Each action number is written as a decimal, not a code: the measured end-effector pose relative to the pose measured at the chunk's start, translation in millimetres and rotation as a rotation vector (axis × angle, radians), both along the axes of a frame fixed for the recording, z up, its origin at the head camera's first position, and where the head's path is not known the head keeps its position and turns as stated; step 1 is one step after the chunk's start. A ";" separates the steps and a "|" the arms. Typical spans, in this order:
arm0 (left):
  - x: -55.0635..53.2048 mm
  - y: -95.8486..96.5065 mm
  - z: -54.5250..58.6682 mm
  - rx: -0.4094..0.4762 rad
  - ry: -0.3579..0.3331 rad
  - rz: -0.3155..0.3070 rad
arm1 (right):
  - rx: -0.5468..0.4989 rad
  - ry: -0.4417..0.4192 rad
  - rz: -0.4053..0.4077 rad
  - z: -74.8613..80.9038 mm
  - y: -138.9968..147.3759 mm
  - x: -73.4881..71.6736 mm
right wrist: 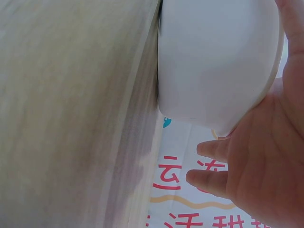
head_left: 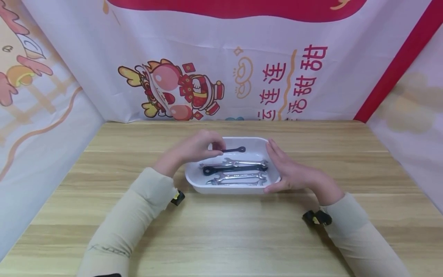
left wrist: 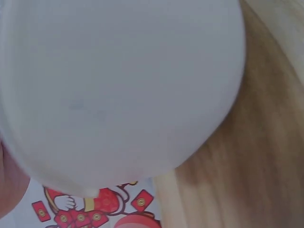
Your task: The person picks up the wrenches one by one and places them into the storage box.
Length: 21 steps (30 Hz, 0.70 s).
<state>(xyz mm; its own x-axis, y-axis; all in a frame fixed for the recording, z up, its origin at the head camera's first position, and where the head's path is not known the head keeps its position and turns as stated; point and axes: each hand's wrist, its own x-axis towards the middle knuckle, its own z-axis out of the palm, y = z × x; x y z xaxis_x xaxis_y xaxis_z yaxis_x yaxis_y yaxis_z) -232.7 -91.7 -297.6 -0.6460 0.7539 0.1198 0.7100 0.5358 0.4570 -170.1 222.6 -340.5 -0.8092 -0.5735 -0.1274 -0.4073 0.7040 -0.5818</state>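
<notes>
A white rounded tray (head_left: pixel 197 182) stands on the wooden table, with several open-ended and combination wrenches in it. Above its far left part, my left hand (head_left: pixel 204 146) pinches a small dark wrench (head_left: pixel 235 150) between thumb and fingers; the ring end points right, and the fingers hide the other end. Nearer the front lie a longer black wrench (head_left: pixel 225 169) and silver wrenches (head_left: pixel 242 176), roughly side by side. Spread along the tray's right end, my right hand (head_left: pixel 292 171) rests on the rim with straight fingers. In the left wrist view the tray's wall (left wrist: pixel 123 95) fills most of the picture.
The wooden table (head_left: pixel 225 234) extends around the tray on all sides. Behind it hangs a printed cloth (head_left: pixel 207 34) with a cartoon figure and red characters, and similar cloths close off both sides. A black wrist camera (head_left: pixel 316 218) sits at the right sleeve.
</notes>
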 end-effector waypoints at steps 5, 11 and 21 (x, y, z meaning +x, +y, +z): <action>-4.4 4.0 -11.5 -0.005 -0.025 0.011 | -0.001 0.002 0.004 0.9 -0.4 1.9; -9.5 10.8 -19.6 -0.054 -0.070 0.017 | 0.005 0.015 0.007 -0.7 0.0 1.9; -19.3 12.8 -32.8 -0.119 -0.096 0.016 | 0.003 0.017 0.002 -2.7 1.6 0.6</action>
<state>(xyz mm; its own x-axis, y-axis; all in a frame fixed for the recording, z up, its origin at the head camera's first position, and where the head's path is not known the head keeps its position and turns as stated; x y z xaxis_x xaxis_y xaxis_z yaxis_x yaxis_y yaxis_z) -252.0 -79.0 -330.3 -0.6624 0.7484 -0.0324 0.6571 0.6013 0.4546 -169.5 224.2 -343.2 -0.8101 -0.5749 -0.1149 -0.4189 0.7047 -0.5727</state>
